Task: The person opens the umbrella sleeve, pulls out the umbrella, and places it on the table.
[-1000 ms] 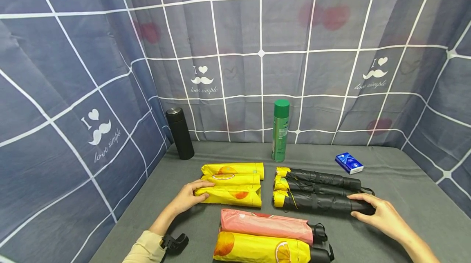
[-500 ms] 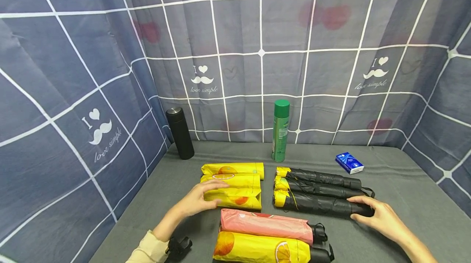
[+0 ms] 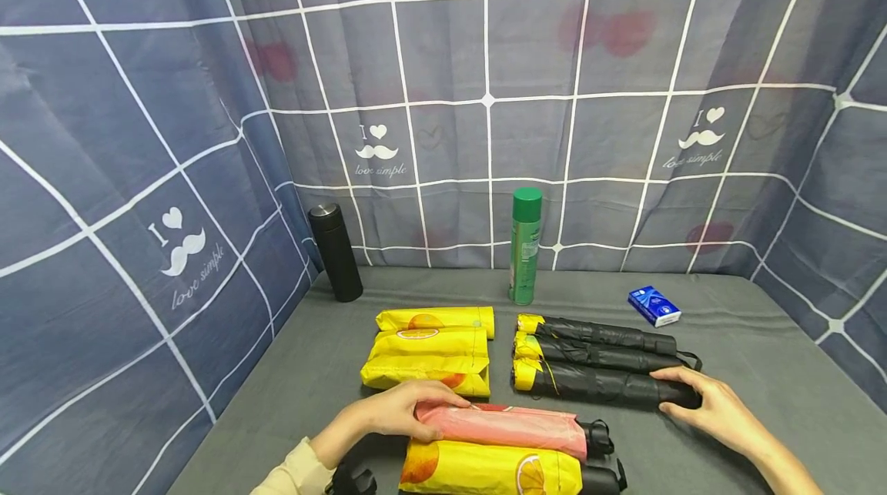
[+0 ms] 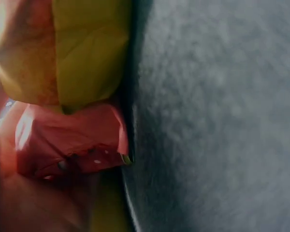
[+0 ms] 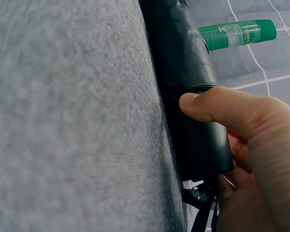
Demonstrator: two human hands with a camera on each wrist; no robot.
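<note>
At the front, my left hand (image 3: 405,408) spans the left end of a folded umbrella in a pink sleeve (image 3: 506,427), thumb on the near side and fingers on the far side. In the left wrist view the pink sleeve's end (image 4: 77,137) lies against the hand. A yellow-sleeved umbrella (image 3: 492,468) lies right beside it. To the right, my right hand (image 3: 717,406) holds the handle end of the nearest black folded umbrella (image 3: 603,386); the right wrist view shows the thumb across its handle (image 5: 205,145). Two more black umbrellas (image 3: 610,333) lie behind it.
Three yellow umbrella sleeves (image 3: 430,345) lie side by side left of the black umbrellas. Along the back stand a black flask (image 3: 336,252) and a green spray can (image 3: 525,249). A blue packet (image 3: 654,306) lies at the right rear. Checked curtains surround the grey surface.
My left hand has left the nearest yellow sleeve, moved right and toward the front, and come onto the pink umbrella's left end. The right hand stays at the black umbrella's handle.
</note>
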